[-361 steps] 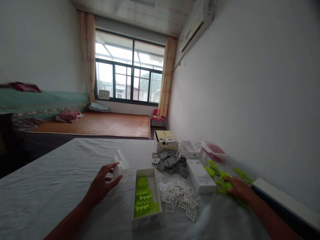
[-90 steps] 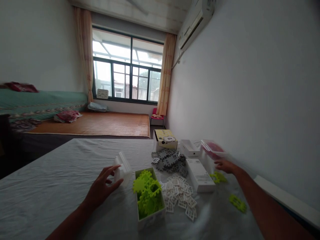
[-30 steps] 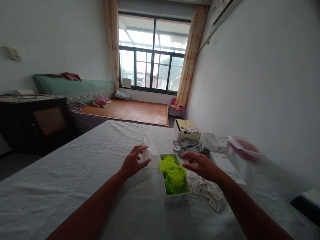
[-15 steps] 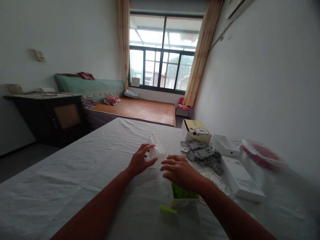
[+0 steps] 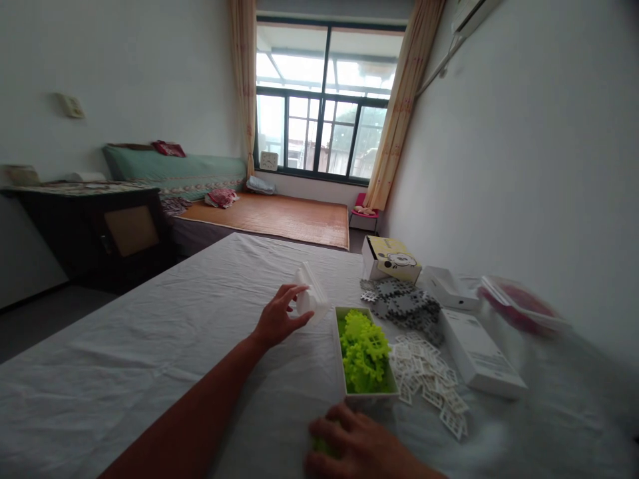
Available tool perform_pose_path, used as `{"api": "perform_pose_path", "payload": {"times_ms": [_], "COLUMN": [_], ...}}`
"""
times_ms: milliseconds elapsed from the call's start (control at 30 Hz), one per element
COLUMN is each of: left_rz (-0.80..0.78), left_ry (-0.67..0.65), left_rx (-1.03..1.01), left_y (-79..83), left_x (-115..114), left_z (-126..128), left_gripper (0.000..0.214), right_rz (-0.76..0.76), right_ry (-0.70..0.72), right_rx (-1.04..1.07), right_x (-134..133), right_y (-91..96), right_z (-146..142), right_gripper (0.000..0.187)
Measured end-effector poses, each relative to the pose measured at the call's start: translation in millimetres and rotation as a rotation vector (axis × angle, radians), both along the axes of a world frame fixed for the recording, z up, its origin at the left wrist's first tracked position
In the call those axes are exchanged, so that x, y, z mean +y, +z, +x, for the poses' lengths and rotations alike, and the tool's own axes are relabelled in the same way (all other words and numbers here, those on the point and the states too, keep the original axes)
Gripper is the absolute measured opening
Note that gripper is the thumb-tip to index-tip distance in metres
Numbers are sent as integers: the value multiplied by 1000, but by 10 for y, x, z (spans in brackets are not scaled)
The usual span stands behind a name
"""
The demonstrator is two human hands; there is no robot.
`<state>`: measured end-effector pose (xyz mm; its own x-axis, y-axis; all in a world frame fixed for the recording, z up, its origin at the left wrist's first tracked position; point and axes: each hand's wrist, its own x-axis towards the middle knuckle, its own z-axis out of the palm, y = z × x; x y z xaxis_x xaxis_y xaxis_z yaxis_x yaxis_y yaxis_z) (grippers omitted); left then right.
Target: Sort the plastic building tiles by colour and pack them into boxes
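Observation:
A translucent plastic container (image 5: pixel 315 299) lies tilted on the white cloth, with my left hand (image 5: pixel 282 318) gripping its near side between thumb and fingers. Close to me, my right hand (image 5: pixel 354 444), blurred by motion, has its fingers curled over a bright green plastic piece (image 5: pixel 325 447), which is mostly hidden. Just beyond that hand sits a white box (image 5: pixel 344 379) heaped with bright green interlocking plastic pieces (image 5: pixel 364 352). White lattice-like pieces (image 5: pixel 424 372) are spread along the box's right side.
Grey interlocking pieces (image 5: pixel 404 303) lie behind the white ones. Farther back stands a yellow-and-white cartoon box (image 5: pixel 394 259). Two white boxes, a long one (image 5: pixel 482 356) and a smaller one (image 5: pixel 449 289), line the right. Beside them is a clear-lidded container with red contents (image 5: pixel 522 306).
My right hand has moved from above the box of green pieces toward me, onto the loose green piece. The box's contents now show. My left hand stays at the translucent container.

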<state>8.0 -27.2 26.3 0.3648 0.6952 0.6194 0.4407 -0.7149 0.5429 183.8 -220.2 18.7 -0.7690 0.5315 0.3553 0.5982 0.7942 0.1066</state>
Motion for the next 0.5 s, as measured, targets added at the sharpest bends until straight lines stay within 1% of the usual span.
{"api": "perform_pose_path", "payload": {"times_ms": [33, 67, 100, 133, 167, 233, 267, 300, 367, 433, 500], "left_rz": [-3, -5, -4, 0, 6, 19, 23, 25, 29, 34, 41], "left_ry": [-2, -4, -6, -7, -5, 3, 9, 14, 18, 14, 6], "left_rx": [2, 4, 5, 4, 1, -12, -19, -23, -22, -13, -3], "left_y": [1, 4, 7, 12, 18, 32, 39, 46, 54, 55, 54], "left_x": [-3, -5, -8, -11, -14, -20, -22, -25, -30, -33, -36], "left_z": [-1, -2, -2, -2, -1, 0, 0, 0, -1, 2, 11], "left_gripper": [51, 51, 51, 50, 50, 49, 49, 49, 50, 50, 49], "right_rz": [5, -9, -38, -75, -118, -200, -219, -212, -144, -86, -121], "right_ry": [-2, -6, -34, -100, -204, -450, -538, -586, -608, -645, -681], "right_rx": [21, 61, 123, 213, 321, 521, 575, 593, 560, 531, 526], "right_x": [-18, -21, -9, 18, 63, 201, 288, 381, 551, 665, 709], "right_y": [-19, 8, 74, 168, 273, 462, 522, 552, 525, 427, 331], "right_z": [8, 33, 71, 121, 183, 339, 430, 527, 723, 890, 990], "right_gripper": [9, 10, 15, 20, 24, 25, 24, 24, 28, 33, 35]}}
